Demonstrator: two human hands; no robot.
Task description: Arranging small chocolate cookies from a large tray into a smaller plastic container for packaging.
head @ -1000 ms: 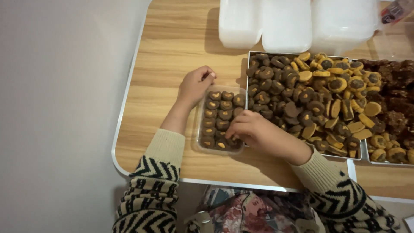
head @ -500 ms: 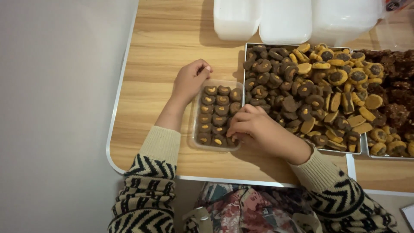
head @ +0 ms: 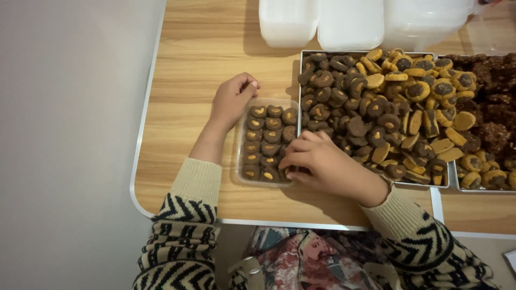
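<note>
A small clear plastic box [head: 239,140] sits on the wooden table [head: 204,64], filled with rows of dark brown cookies [head: 263,137] topped with pale nut pieces. My left hand [head: 231,99] curls against the box's far left corner, fingers closed on its rim. My right hand [head: 317,164] rests over the box's near right corner, fingertips pinched down among the cookies there. Whether it holds one is hidden. Right of the box lies a metal tray [head: 301,80] heaped with dark and yellow cookies.
Several translucent white plastic containers [head: 322,21] stand along the table's far edge. A second tray of rough dark brown clusters [head: 500,107] lies at the far right. The table's rounded metal edge [head: 141,161] runs at left, and patterned fabric [head: 317,260] lies below.
My right hand has shifted slightly within the box's near right corner. The whole view has slid a little left and up. The left hand stays on the box corner.
</note>
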